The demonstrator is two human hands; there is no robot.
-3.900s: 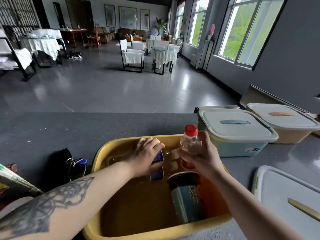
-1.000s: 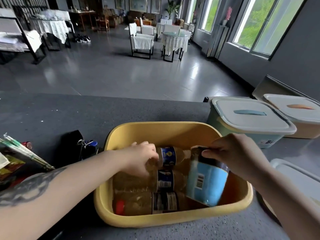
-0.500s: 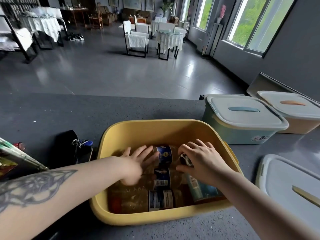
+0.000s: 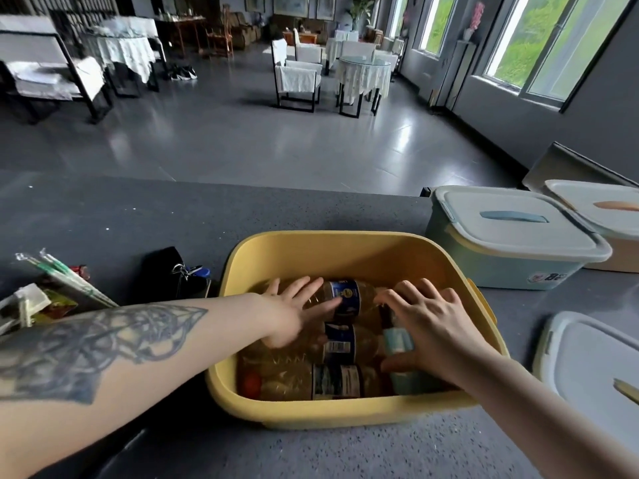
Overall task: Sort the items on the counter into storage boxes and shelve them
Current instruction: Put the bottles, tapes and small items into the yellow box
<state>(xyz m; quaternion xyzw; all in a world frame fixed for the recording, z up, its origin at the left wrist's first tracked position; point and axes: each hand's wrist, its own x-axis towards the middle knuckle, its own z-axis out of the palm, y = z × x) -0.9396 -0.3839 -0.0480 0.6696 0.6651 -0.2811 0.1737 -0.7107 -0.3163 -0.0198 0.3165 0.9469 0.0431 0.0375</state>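
Blue cup (image 4: 397, 344) now lies flat in yellow box (image 4: 345, 414) beside bottles (image 4: 340, 300); a second ago upright; left hand (image 4: 294, 314) and right hand (image 4: 432, 331) fingers spread, pressing contents level; box looks ready for lid (image 4: 594, 368).

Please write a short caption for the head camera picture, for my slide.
Both hands, left and right, press flat on bottles lying in a yellow box on a grey counter.
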